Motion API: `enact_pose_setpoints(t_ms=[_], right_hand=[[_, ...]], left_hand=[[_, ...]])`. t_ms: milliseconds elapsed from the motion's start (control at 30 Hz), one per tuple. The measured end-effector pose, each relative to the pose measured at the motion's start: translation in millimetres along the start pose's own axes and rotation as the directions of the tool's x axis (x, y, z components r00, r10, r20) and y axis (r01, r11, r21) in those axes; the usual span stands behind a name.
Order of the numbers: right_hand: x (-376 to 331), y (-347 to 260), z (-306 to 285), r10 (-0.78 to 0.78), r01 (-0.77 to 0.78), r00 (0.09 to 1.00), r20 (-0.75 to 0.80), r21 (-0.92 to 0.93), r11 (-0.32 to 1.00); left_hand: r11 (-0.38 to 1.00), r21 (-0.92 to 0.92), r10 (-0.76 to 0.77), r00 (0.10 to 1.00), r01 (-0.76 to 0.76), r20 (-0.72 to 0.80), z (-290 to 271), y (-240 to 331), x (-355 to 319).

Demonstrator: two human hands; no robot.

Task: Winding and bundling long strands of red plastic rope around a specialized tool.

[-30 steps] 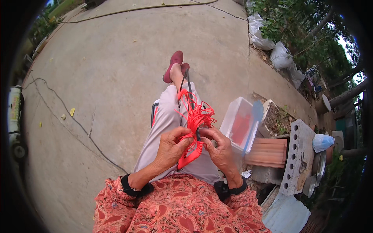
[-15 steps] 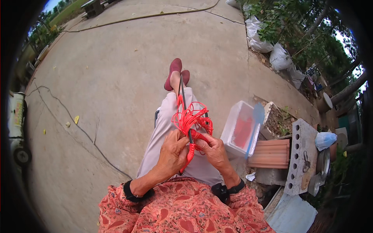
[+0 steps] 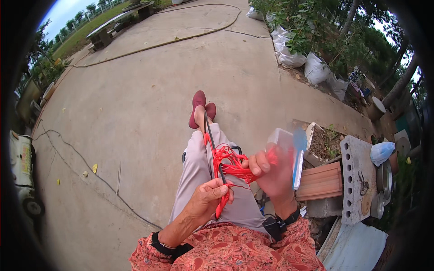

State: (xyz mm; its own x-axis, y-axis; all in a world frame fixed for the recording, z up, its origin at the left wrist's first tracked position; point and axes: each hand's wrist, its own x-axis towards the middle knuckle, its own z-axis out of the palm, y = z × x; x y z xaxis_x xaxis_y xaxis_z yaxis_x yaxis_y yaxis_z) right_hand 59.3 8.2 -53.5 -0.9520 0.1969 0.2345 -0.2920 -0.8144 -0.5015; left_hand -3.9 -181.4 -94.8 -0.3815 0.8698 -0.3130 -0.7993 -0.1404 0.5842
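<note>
My left hand [image 3: 209, 200] grips a thin dark rod [image 3: 211, 144] wound with red cord [image 3: 230, 165] over my lap; the rod points away toward my dark red shoes [image 3: 200, 108]. A red end of the cord hangs below that hand. To the right, my right hand [image 3: 271, 174] is lifted and pinches the tangled red cord between thumb and fingers, drawing it sideways off the rod. I sit with legs in light trousers stretched out over the concrete ground [image 3: 149, 90].
A clear plastic box with a blue lid [image 3: 289, 149] stands at my right, beside a stack of reddish tiles [image 3: 321, 181] and a grey perforated block [image 3: 355, 176]. White sacks [image 3: 312, 67] and plants line the far right. A hose [image 3: 181, 38] and cable [image 3: 90, 167] cross the concrete.
My right hand has left the left hand and risen to the right, pulling the red cord out. The view has tilted up, showing more of the yard.
</note>
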Motion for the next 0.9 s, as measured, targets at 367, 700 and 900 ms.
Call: enact_pose_setpoints(t_ms=[367, 700, 900], right_hand=[[-161, -300, -121, -0.888, -0.505, 0.45, -0.091, -0.846, -0.169], [-74, -9, -57, 0.205, -0.39, 0.852, -0.482, -0.322, 0.863], [-41, 44, -43, 0.493, -0.583, 0.812, -0.312, -0.432, 0.688]], left_hand=[[0.995, -0.038, 0.097, 0.993, -0.095, 0.07, -14, 13, -8], [0.992, 0.008, 0.124, 0.989, -0.125, 0.074, -16, 8, -12], [0.991, 0.011, 0.13, 0.99, -0.13, 0.05, -13, 9, -10]])
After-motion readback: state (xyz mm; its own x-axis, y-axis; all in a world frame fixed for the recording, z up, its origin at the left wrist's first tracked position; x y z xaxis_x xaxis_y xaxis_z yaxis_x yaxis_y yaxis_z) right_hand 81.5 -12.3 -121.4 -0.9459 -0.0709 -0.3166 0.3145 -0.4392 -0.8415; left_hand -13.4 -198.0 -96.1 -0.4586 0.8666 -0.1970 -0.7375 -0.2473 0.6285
